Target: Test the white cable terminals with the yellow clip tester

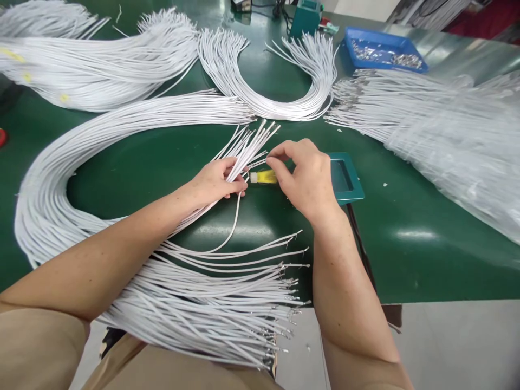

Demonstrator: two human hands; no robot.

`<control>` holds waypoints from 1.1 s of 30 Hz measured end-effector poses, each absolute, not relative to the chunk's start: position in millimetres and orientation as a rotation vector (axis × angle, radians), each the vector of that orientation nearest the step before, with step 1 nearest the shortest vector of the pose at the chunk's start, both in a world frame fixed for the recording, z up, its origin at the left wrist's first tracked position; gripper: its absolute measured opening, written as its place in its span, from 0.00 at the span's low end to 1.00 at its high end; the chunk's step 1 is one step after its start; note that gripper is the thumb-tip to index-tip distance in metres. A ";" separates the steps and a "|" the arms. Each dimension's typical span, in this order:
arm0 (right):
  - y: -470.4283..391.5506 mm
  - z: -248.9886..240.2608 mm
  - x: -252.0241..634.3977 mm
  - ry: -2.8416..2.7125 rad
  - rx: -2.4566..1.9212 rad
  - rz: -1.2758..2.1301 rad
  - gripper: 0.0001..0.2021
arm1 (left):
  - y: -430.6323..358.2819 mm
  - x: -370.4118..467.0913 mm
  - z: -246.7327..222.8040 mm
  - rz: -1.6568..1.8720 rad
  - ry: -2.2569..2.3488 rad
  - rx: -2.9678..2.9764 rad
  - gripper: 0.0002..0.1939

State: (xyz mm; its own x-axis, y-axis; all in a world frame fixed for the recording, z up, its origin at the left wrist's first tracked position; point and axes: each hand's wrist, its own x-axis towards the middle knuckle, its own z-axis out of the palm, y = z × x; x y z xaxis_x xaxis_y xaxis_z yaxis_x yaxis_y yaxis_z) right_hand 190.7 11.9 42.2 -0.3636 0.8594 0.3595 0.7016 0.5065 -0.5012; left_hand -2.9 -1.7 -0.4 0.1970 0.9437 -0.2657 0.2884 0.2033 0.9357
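Observation:
My left hand (223, 177) is closed round a small bunch of white wires (252, 147), whose ends fan out up and to the right. Just right of those ends, my right hand (303, 170) has thumb and index finger pinched together; what they hold, if anything, is too small to name. A yellow bottle (265, 176) with a pale tip lies between the hands, partly behind the right one. Beside my right hand is a teal tray-like device (357, 184). Many loose white wires (227, 303) with metal tips spread below my forearms.
A long curved wire bundle (44, 179) loops at the left. More bundles (268, 105) lie at the back, with a blue tray (349, 40) of small metal parts. Plastic-covered wires (455, 124) lie at the right. The green table's (406, 295) front edge is near my right forearm.

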 end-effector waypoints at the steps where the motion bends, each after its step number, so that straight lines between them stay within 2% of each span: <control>1: 8.8 43.5 187.0 -2.171 -1.223 0.436 0.07 | -1.1 -4.6 0.3 0.735 1.328 1.316 0.19; 5: -5.4 43.4 168.2 -2.395 -0.894 0.804 0.07 | -0.2 -9.6 4.3 0.825 1.321 1.218 0.23; 7: -12.0 41.0 158.1 -2.569 -0.801 0.885 0.08 | -0.6 -11.1 6.1 0.842 1.315 1.142 0.20; 10: -20.4 36.3 145.2 -2.811 -0.839 0.861 0.10 | -1.7 -12.5 7.5 0.837 1.296 1.112 0.13; 13: -28.5 31.7 138.3 -2.920 -0.907 0.825 0.09 | -2.5 -12.5 9.7 0.862 1.283 1.091 0.14; 15: -33.0 29.9 137.9 -2.936 -0.886 0.944 0.08 | -2.6 -11.4 12.4 0.911 1.303 1.064 0.15; 16: -34.3 29.6 139.0 -2.933 -0.839 1.110 0.09 | -2.6 -10.6 13.8 0.931 1.312 1.052 0.16; 18: -33.2 30.3 143.7 -2.825 -0.768 1.568 0.12 | -2.8 -8.8 16.3 0.955 1.312 1.031 0.18; 20: -26.0 31.9 150.9 -2.540 -0.859 1.883 0.14 | -3.2 -7.3 17.7 0.987 1.305 1.019 0.20; 21: -20.2 32.5 154.9 -2.361 -0.988 1.899 0.14 | -3.7 -6.6 18.0 1.008 1.304 1.016 0.21; 23: -6.3 32.2 162.5 -2.005 -1.243 1.662 0.12 | -5.1 -5.7 17.9 1.027 1.290 1.029 0.21; 25: 6.8 29.7 168.1 -1.688 -1.314 1.434 0.11 | -7.0 -5.3 17.6 0.984 1.264 1.061 0.19; 27: 15.2 26.0 170.7 -1.482 -1.279 1.350 0.11 | -8.9 -5.4 18.0 0.891 1.233 1.097 0.17; 30: 16.1 22.2 168.2 -1.376 -1.176 1.464 0.12 | -10.2 -6.8 20.6 0.874 1.199 1.133 0.15; 33: 7.9 21.0 160.0 -1.428 -1.049 1.734 0.12 | -8.7 -9.3 24.4 1.040 1.186 1.074 0.14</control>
State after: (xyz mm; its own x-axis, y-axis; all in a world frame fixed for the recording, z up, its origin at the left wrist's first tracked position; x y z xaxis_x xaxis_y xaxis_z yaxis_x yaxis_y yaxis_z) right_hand 160.0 7.9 21.0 -0.4684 0.8660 -0.1750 0.0061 -0.1949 -0.9808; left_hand -9.3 -8.7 24.4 0.0906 0.9799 -0.1777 -0.0487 0.1825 0.9820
